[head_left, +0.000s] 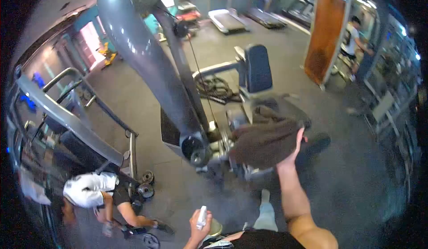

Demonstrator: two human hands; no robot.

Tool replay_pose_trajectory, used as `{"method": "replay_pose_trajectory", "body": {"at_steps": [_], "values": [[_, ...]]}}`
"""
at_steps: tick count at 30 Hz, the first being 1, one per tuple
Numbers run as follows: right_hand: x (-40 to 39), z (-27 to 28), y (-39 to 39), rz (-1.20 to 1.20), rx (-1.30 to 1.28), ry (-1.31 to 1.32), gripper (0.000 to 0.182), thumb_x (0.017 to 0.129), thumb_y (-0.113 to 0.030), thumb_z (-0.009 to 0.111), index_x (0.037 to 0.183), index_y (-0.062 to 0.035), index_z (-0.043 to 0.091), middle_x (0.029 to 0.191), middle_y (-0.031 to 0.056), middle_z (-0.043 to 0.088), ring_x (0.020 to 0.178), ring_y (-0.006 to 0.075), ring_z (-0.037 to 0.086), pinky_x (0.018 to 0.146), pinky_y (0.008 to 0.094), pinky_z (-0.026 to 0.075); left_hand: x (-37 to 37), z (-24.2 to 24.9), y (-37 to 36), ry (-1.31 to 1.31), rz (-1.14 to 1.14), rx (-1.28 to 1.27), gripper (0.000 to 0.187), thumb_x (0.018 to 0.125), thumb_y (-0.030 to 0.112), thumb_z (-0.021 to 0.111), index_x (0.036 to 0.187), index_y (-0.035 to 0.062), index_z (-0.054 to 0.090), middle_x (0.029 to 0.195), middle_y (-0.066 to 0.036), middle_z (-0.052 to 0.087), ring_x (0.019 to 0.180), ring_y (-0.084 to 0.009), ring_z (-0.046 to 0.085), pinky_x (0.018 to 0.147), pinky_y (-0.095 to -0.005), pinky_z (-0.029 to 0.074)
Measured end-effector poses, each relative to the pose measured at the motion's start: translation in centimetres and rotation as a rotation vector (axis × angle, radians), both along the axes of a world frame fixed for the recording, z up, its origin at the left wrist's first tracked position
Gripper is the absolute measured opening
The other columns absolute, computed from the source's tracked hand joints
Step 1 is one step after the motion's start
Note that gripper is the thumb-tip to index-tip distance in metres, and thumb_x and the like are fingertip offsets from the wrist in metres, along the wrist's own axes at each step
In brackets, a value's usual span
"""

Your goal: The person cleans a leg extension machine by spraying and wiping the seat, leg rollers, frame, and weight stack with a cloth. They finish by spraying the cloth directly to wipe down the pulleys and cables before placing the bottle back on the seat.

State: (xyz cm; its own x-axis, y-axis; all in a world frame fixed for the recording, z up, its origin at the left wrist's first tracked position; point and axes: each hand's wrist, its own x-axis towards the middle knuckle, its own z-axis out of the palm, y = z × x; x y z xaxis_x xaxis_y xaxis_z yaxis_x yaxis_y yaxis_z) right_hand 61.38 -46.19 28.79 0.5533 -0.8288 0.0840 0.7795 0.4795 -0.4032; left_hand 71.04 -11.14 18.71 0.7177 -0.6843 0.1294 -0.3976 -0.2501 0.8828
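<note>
My right hand [292, 155] reaches forward and grips the edge of a dark brown cloth [265, 144]. The cloth spreads over part of a grey gym machine [149, 71] and hides what lies beneath it. Low in the view, close to my body, my left hand [196, 229] is closed around a small white object [202, 217]. It looks like the top of a bottle, but its lower part is hidden by my fingers. Just beyond the cloth stands a dark padded backrest [258, 68].
To the lower left, a person in a white shirt [91, 189] bends beside weight plates [146, 190]. Another person [352, 44] is near a brown upright panel [327, 35]. Treadmills [227, 21] line the back. More machines [385, 108] stand on the right.
</note>
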Motion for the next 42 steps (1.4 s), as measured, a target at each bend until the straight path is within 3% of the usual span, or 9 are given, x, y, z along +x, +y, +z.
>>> {"method": "replay_pose_trajectory", "body": {"at_steps": [9,12,15,21,24,29,33,36,42], "values": [[12.5,12.7,-6.7,0.502,-0.121,-0.314,0.068,0.097,-0.055,0.03,0.136,-0.0012,0.044,0.133,0.0139,0.051,0.121,0.0301,0.048,0.104,0.0427,0.035,-5.2,11.2,-14.0,-0.085,0.367,-0.101,0.012,0.085,0.012,0.061,0.089,-0.0003,0.062,0.078,-0.01,0.059,0.066,-0.02,0.059,0.062,-0.0313,0.048],[24.7,22.3,-2.9,-0.655,-1.16,-0.022,0.053,0.092,-0.026,0.051,0.139,-0.0032,0.04,0.137,0.0284,0.039,0.123,0.0438,0.042,0.105,0.046,0.032,-4.9,14.5,-17.1,-0.309,0.401,-0.111,0.019,0.088,0.019,0.06,0.09,-0.0005,0.061,0.079,-0.008,0.059,0.069,-0.0143,0.059,0.063,-0.0281,0.047],[27.0,22.2,1.6,-0.52,-1.529,0.304,0.087,0.079,-0.041,0.068,0.147,-0.0079,0.025,0.14,0.0339,0.032,0.125,0.0536,0.034,0.103,0.0577,0.033,-5.3,13.4,-17.6,-0.195,0.519,-0.21,0.021,0.088,0.021,0.06,0.089,-0.0004,0.06,0.079,-0.008,0.06,0.068,-0.0146,0.058,0.063,-0.0286,0.047],[25.0,6.9,2.9,-0.757,-1.82,0.356,0.087,0.077,-0.031,0.069,0.148,-0.0096,0.024,0.141,0.0344,0.028,0.131,0.052,0.029,0.106,0.0565,0.031,-4.4,15.1,-15.9,-0.053,0.444,-0.182,0.02,0.085,0.019,0.062,0.091,-0.0004,0.064,0.081,-0.008,0.063,0.073,-0.0162,0.061,0.066,-0.0293,0.049],[26.5,8.8,1.8,-0.309,-1.876,0.208,0.088,0.074,-0.024,0.07,0.148,-0.0101,0.024,0.144,0.0319,0.025,0.132,0.0506,0.028,0.105,0.0586,0.031,-1.4,20.3,-14.4,-0.019,0.241,-0.197,0.022,0.083,0.021,0.067,0.092,-0.0001,0.066,0.085,-0.009,0.066,0.074,-0.0177,0.065,0.067,-0.0302,0.052],[26.5,20.3,1.2,-0.635,-1.85,0.118,0.098,0.063,-0.019,0.074,0.148,-0.0113,0.025,0.152,0.0235,0.017,0.137,0.0496,0.019,0.105,0.0593,0.031,4.1,33.9,-17.4,-0.727,0.349,-0.133,0.026,0.083,0.022,0.063,0.088,-0.0028,0.065,0.08,-0.01,0.064,0.067,-0.0195,0.061,0.063,-0.0302,0.047],[28.9,14.5,2.3,-0.793,-1.686,0.227,0.083,0.076,-0.034,0.065,0.147,-0.0111,0.027,0.153,0.0229,0.018,0.138,0.0487,0.017,0.102,0.0598,0.035,8.6,41.9,-24.3,-0.511,0.481,-0.429,0.038,0.092,0.024,0.061,0.117,-0.0045,0.059,0.095,-0.006,0.065,0.084,-0.012,0.061,0.074,-0.025,0.049],[27.5,12.5,2.5,-0.33,-1.694,0.185,0.055,0.08,-0.037,0.064,0.129,-0.0157,0.054,0.143,0.0264,0.032,0.128,0.05,0.033,0.106,0.0589,0.028,13.3,45.1,-28.8,-0.467,0.525,-0.462,0.03,0.091,0.027,0.061,0.105,-0.0001,0.063,0.087,-0.004,0.063,0.076,-0.0112,0.058,0.064,-0.026,0.047],[27.5,8.9,2.8,-0.48,-1.536,0.18,0.081,0.081,-0.035,0.061,0.146,-0.0041,0.023,0.147,0.0282,0.022,0.132,0.0542,0.024,0.105,0.0623,0.026,24.1,46.4,-33.1,-0.638,0.835,-0.185,0.031,0.085,0.032,0.065,0.093,0.0029,0.068,0.085,-0.007,0.066,0.078,-0.0165,0.06,0.069,-0.0346,0.051]]}}
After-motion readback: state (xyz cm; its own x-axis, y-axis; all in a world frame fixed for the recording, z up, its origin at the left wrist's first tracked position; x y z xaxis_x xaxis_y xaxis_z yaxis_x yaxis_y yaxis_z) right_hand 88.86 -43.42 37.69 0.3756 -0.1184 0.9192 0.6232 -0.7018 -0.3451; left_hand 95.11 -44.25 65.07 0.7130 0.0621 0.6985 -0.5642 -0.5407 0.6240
